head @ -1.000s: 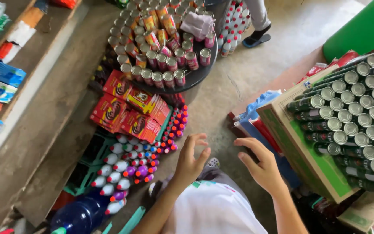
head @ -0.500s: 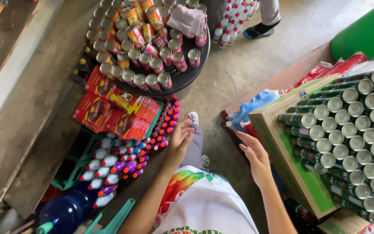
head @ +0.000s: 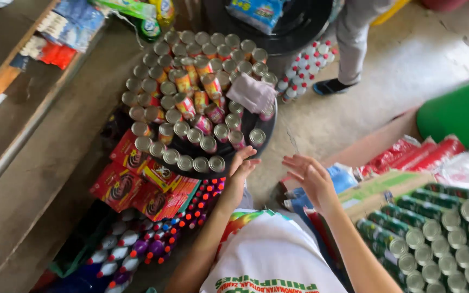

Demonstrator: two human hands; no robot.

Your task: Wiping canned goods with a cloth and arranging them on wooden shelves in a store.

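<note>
- The left hand (head: 241, 165) is reaching out toward twelve o'clock, fingers loosely spread and gripping nothing, its fingertips (head: 249, 153) hanging just off the near edge of the round black tray (head: 260, 129).
- The right hand (head: 310, 174) is hovering beside it at about three o'clock of the left one, palm turned inward and fingers fanned apart — empty as well, and touching nothing I can make out.
- The nearest cans (head: 207, 145) are standing upright along the tray's near rim, silver tops up, at about eleven o'clock of the left hand; whether the fingertips are actually touching one, I cannot tell.
- More cans are crowding the rest of the tray, some lying tilted in the middle with red and yellow labels showing, and a crumpled pale cloth (head: 251, 92) is resting on top of them toward one o'clock.
- Red flat packets (head: 137, 184) are lying in an overlapping pile at nine o'clock of the left hand, just under the tray's edge.
- Small bottles (head: 153, 244) with red, purple and white caps are standing packed together at about seven o'clock, below the packets.
- A cardboard box (head: 375, 187) of green-labelled tins (head: 441, 239) is sitting at four o'clock of the right hand — the tins upright in tight rows.
- Another person's legs (head: 348, 38) are standing at one o'clock, well apart from both hands, beside a cluster of white-capped bottles (head: 299, 73).
- A green bin (head: 462, 111) is showing at two o'clock, near the frame's edge.
</note>
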